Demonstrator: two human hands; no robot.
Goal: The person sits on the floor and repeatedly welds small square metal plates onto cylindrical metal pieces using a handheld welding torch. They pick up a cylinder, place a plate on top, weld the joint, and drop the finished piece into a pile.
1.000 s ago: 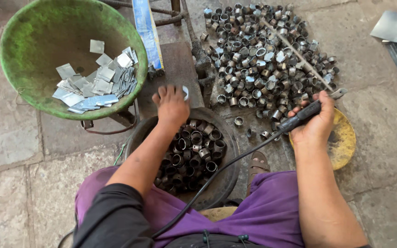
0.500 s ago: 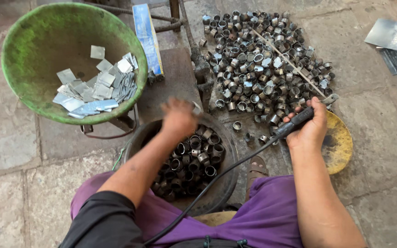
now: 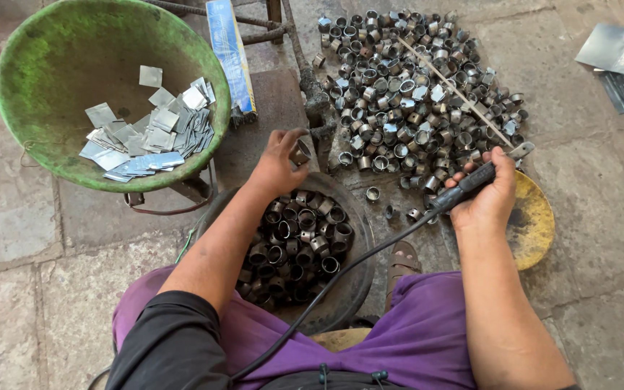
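While the green basin (image 3: 52,155) of flat metal squares (image 3: 149,137) sits far left on the stone floor (image 3: 9,217), the left hand (image 3: 277,160) reaches forward, wrist bent, fingers pinched shut round one small metal ring (image 3: 300,152) just above the dark pan of rings (image 3: 301,249). Best keep the ring steady and clear of the fingertips. Right hand (image 3: 487,195) is fisted tight on a black corded rod tool (image 3: 471,180), forearm extended, near the yellow disc (image 3: 532,220); the loose ring pile (image 3: 417,87) lies far right.
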